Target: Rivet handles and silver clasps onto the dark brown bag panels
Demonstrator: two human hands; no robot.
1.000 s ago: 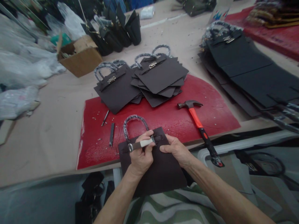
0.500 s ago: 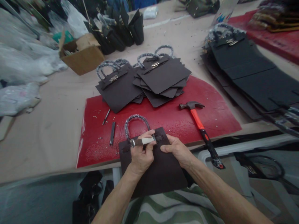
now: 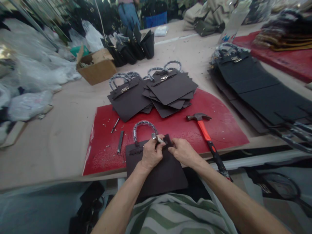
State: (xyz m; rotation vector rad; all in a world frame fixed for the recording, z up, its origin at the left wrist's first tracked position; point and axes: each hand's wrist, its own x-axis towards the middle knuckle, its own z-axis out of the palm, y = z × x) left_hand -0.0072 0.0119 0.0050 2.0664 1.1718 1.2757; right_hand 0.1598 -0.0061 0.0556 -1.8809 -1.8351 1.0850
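Note:
A dark brown bag panel (image 3: 163, 178) with one plastic-wrapped handle (image 3: 145, 123) rests over the table's front edge. My left hand (image 3: 151, 153) is closed around a short hand tool (image 3: 154, 136) with a metal-capped end and a pale wrap. Its working tip is hidden by my fingers, near the strap slot at the panel's upper right. My right hand (image 3: 184, 152) grips the panel's upper right edge beside that slot, thumb on the front face. Left of the panel, a flat metal bar tool (image 3: 120, 142) and a thin metal punch (image 3: 115, 125) lie on the red mat (image 3: 104, 162).
A claw hammer (image 3: 204, 128) lies right of my hands, its grip past the table edge. Behind are stacked brown bag panels (image 3: 170, 87), a cardboard box (image 3: 98, 70) and black bags (image 3: 129, 48). Long dark panels (image 3: 263, 81) are piled at right. A person (image 3: 128, 14) stands far back.
The tool in my left hand has swung from lying sideways to a steeper angle by the slot. My right hand has shifted up along the panel's edge. The camera view has moved too.

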